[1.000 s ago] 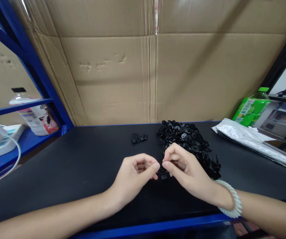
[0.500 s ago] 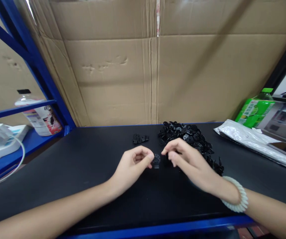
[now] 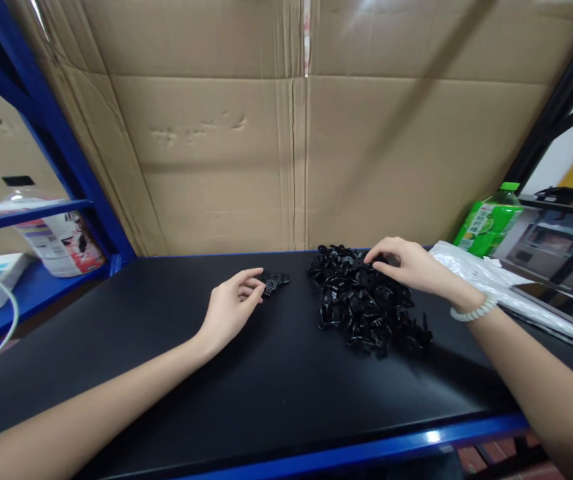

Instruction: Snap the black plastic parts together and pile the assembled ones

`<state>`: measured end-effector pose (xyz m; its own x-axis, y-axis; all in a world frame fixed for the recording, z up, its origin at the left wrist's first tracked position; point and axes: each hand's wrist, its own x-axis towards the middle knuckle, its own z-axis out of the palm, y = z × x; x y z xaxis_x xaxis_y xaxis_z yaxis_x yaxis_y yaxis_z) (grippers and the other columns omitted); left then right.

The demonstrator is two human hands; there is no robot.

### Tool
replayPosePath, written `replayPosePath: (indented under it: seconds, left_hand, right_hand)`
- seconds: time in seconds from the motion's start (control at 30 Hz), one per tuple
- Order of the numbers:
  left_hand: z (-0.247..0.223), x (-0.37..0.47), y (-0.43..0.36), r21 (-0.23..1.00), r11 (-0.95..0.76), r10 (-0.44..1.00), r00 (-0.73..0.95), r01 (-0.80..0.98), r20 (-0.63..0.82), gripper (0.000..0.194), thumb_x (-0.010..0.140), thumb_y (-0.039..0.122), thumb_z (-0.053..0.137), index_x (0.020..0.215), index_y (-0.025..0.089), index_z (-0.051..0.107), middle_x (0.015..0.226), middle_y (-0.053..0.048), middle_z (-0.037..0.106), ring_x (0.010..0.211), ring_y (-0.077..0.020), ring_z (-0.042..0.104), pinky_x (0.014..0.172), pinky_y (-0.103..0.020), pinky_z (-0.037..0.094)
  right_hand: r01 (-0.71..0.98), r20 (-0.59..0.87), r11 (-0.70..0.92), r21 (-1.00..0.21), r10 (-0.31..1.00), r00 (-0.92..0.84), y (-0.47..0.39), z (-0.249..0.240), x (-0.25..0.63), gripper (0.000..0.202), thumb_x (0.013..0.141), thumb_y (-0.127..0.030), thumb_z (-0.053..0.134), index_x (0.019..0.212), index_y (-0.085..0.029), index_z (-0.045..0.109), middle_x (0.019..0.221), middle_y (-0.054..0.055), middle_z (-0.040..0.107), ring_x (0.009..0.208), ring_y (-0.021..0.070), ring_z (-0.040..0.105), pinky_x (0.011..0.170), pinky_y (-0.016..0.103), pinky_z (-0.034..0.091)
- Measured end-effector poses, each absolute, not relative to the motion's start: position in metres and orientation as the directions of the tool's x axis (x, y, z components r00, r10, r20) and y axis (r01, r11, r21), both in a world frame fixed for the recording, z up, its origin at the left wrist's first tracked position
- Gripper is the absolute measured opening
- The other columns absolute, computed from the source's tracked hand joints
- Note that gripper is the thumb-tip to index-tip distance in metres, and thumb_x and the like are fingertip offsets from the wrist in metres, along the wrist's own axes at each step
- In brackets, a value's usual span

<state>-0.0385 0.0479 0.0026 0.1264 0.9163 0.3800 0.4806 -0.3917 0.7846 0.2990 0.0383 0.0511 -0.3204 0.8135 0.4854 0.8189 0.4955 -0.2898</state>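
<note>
A large heap of small black plastic parts lies right of centre on the black table. My right hand is over the heap's back right side, thumb and forefinger apart at its top, with nothing visible between them. My left hand is at a smaller group of black parts left of the heap. Its fingertips are close to a round black piece with holes; whether they grip it is hard to make out.
Cardboard stands behind the black table. On the right are a silvery plastic bag, a dark phone-like slab and a green bottle. A blue shelf at left holds another bottle and a white power strip.
My left hand has moved left and back with the round piece, to the small group. My right hand has moved right and back onto the heap. The view has shifted slightly.
</note>
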Motion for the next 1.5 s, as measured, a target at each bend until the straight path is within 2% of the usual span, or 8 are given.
replayPosePath:
  seconds: [0.13, 0.33, 0.43, 0.53, 0.73, 0.93, 1.13, 1.5]
  left_hand:
    - [0.004, -0.03, 0.031, 0.819, -0.405, 0.914, 0.189, 0.407, 0.358, 0.039, 0.08, 0.032, 0.056, 0.115, 0.014, 0.059, 0.091, -0.007, 0.068, 0.072, -0.0188, 0.068, 0.073, -0.035, 0.057]
    - [0.009, -0.019, 0.006, 0.847, -0.423, 0.897, 0.283, 0.323, 0.34, 0.029, 0.08, 0.025, 0.057, 0.107, 0.016, 0.061, 0.093, -0.006, 0.067, 0.072, -0.0176, 0.066, 0.072, -0.033, 0.055]
    - [0.012, -0.012, -0.007, 0.874, -0.415, 0.893, 0.297, 0.252, 0.338, 0.024, 0.082, 0.027, 0.059, 0.104, 0.017, 0.061, 0.089, -0.005, 0.067, 0.074, -0.0168, 0.065, 0.073, -0.032, 0.054]
    - [0.013, -0.003, -0.02, 0.922, -0.36, 0.899, 0.317, 0.14, 0.302, 0.025, 0.077, 0.027, 0.069, 0.098, 0.018, 0.058, 0.089, -0.004, 0.065, 0.08, -0.0162, 0.064, 0.073, -0.029, 0.054]
    - [0.013, 0.003, -0.032, 0.956, -0.269, 0.914, 0.283, -0.115, 0.291, 0.023, 0.074, 0.015, 0.072, 0.087, 0.02, 0.054, 0.082, 0.002, 0.063, 0.079, -0.0113, 0.064, 0.075, -0.022, 0.053]
    - [0.017, -0.002, -0.028, 0.959, -0.266, 0.922, 0.264, -0.095, 0.282, 0.007, 0.076, 0.017, 0.07, 0.081, 0.016, 0.065, 0.082, -0.001, 0.065, 0.078, -0.0125, 0.063, 0.075, -0.023, 0.053]
    - [0.013, -0.005, -0.028, 0.966, -0.243, 0.878, 0.401, -0.092, 0.259, 0.025, 0.067, 0.015, 0.079, 0.089, 0.017, 0.068, 0.084, -0.001, 0.065, 0.078, -0.0137, 0.062, 0.076, -0.025, 0.054]
    - [0.015, -0.002, -0.032, 0.959, -0.281, 0.891, 0.366, -0.021, 0.269, 0.014, 0.071, 0.017, 0.073, 0.085, 0.016, 0.07, 0.077, -0.003, 0.07, 0.071, -0.0144, 0.066, 0.071, -0.025, 0.056]
  right_hand:
    - [0.799, 0.438, 0.546, -0.251, 0.8, -0.409, 0.043, 0.043, 0.299, 0.014, 0.081, -0.027, 0.058, 0.086, -0.024, 0.071, 0.093, 0.007, 0.064, 0.094, 0.0248, 0.057, 0.086, 0.039, 0.045]
    - [0.803, 0.433, 0.539, -0.253, 0.806, -0.404, 0.038, 0.052, 0.298, 0.011, 0.079, -0.029, 0.061, 0.075, -0.021, 0.067, 0.086, 0.007, 0.062, 0.083, 0.0225, 0.057, 0.079, 0.038, 0.047]
    - [0.76, 0.498, 0.483, -0.435, 0.832, -0.245, 0.021, 0.06, 0.283, 0.012, 0.082, -0.031, 0.06, 0.078, -0.02, 0.061, 0.075, 0.003, 0.061, 0.066, 0.0176, 0.055, 0.063, 0.032, 0.047]
    - [0.522, 0.598, 0.513, -0.681, 0.801, -0.007, -0.006, 0.053, 0.244, 0.013, 0.08, -0.027, 0.063, 0.076, -0.021, 0.052, 0.073, 0.001, 0.058, 0.065, 0.0151, 0.055, 0.059, 0.028, 0.046]
    - [0.339, 0.511, 0.559, -0.757, 0.829, -0.225, -0.046, 0.016, 0.18, 0.011, 0.081, -0.015, 0.059, 0.082, -0.022, 0.05, 0.068, -0.003, 0.052, 0.057, 0.011, 0.051, 0.053, 0.024, 0.045]
    - [0.103, 0.276, 0.331, -0.938, 0.893, -0.356, -0.044, 0.013, 0.184, 0.012, 0.087, -0.021, 0.058, 0.093, -0.021, 0.047, 0.072, -0.003, 0.056, 0.061, 0.0107, 0.058, 0.058, 0.025, 0.053]
    - [-0.016, 0.227, 0.242, -0.97, 0.885, -0.406, -0.045, 0.012, 0.184, 0.021, 0.09, -0.03, 0.057, 0.097, -0.023, 0.039, 0.063, -0.005, 0.06, 0.05, 0.0087, 0.056, 0.048, 0.02, 0.049]
    - [0.086, 0.13, 0.175, -0.981, 0.915, -0.382, -0.043, 0.015, 0.182, 0.028, 0.085, -0.039, 0.062, 0.092, -0.023, 0.04, 0.051, -0.01, 0.054, 0.039, 0.0064, 0.045, 0.037, 0.015, 0.036]
